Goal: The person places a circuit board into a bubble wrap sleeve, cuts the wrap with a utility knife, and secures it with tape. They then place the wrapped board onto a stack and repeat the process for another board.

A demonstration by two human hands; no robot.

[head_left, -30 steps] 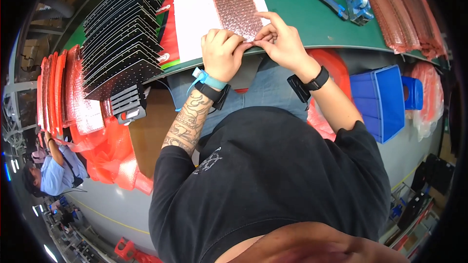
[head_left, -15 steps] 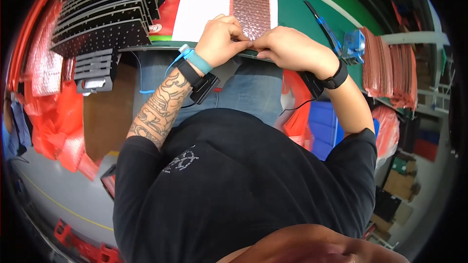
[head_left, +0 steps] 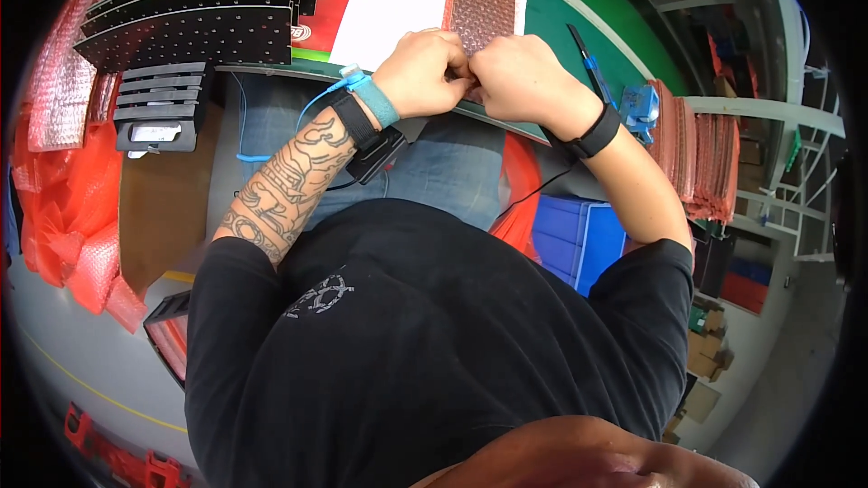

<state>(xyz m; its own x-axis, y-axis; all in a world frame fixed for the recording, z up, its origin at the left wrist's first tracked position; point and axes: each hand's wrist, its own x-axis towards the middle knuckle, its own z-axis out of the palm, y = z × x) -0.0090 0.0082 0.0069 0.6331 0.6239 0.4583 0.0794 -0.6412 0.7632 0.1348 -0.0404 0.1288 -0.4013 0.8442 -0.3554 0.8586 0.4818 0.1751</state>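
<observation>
Because both hands meet at the near end of the pink bubble-wrap pouch (head_left: 486,0), the grip of each is narrow: the left hand (head_left: 423,74) and the right hand (head_left: 532,79) pinch that end at the tabletop's near edge, fingertips almost touching, though just how much film lies between them is hidden by the curled fingers. Handling that end well would, I judge, mean keeping the two pinches level and taking only the thin edge, so that the bubbles behind are not crushed; a light, even pull sideways should suit such soft film better than a hard tug, which could tear or crease it. From the grip the pouch runs straight away over a white sheet (head_left: 394,2), which shows on both sides of it and should help hold it flat. Left of the grip, past the sheet, lie a red printed sheet (head_left: 338,2) and a row of black perforated panels (head_left: 185,29); the wrists are best kept clear of these. Right of the grip, on the green tabletop (head_left: 553,25), sit a utility knife (head_left: 594,72), worth leaving well away from the fingers, a blue tape dispenser (head_left: 640,105) and, farther right, stacked pink pouches (head_left: 676,149).
</observation>
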